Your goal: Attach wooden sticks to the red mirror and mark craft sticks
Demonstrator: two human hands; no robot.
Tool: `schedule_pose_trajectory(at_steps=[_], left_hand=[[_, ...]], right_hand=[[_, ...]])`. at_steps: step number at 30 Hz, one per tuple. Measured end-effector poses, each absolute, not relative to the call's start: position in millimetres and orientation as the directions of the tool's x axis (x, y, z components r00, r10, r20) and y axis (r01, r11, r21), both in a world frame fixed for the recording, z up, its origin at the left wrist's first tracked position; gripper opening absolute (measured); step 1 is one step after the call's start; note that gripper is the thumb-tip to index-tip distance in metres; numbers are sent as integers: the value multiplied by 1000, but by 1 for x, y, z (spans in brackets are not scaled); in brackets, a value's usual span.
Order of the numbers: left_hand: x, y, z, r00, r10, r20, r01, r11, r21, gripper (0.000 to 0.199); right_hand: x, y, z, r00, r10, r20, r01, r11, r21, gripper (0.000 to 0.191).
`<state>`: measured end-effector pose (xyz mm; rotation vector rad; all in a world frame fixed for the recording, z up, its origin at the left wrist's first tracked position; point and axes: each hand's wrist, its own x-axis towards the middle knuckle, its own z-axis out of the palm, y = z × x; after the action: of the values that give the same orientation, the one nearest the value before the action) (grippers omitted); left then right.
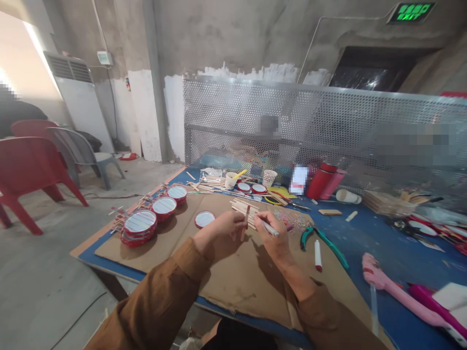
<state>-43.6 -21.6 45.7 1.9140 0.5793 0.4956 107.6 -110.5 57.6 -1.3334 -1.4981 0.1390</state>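
Observation:
Pinched upright in my left hand (223,227) is a flat wooden stick (248,214) with a reddish upper part. My right hand (276,243) grips a white marker (269,227), its front end towards the stick; whether they touch I cannot tell. Behind both hands lies a pile of wooden sticks (241,205). A round white disc with a red rim (204,218) rests left of my left hand. Small coloured rubber bands (292,217) are scattered beyond my right hand. To its right lie teal-handled pliers (333,252) and a second white marker with a red end (318,255).
Stacked red-rimmed discs (140,222) with sticks stand along the left of the cardboard sheet (251,291). Paper cups (230,181), a phone (299,180) and a red bottle (321,181) line the back, before a perforated metal screen (233,107). A pink tool (397,296) lies right.

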Motion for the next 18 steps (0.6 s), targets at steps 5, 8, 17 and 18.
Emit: schedule_pose_trajectory(at_steps=[5,8,17,18], left_hand=[[-43,-21,45,782,619,72,202,-361,910,19],[-43,-21,44,779,624,65,204,-349,915,18],[-41,-16,39,769,635,79,204,-361,910,23],[-39,-15,38,768,637,74,213,-363,907,23]], right_hand=[[107,-111,57,171,741,649,681,387,-622,19],[112,-111,57,212,670,711,737,368,-567,19],[143,-122,57,-88,829,553,983,163,-88,29],[145,-128,59,-85,877,473,996,93,6,31]])
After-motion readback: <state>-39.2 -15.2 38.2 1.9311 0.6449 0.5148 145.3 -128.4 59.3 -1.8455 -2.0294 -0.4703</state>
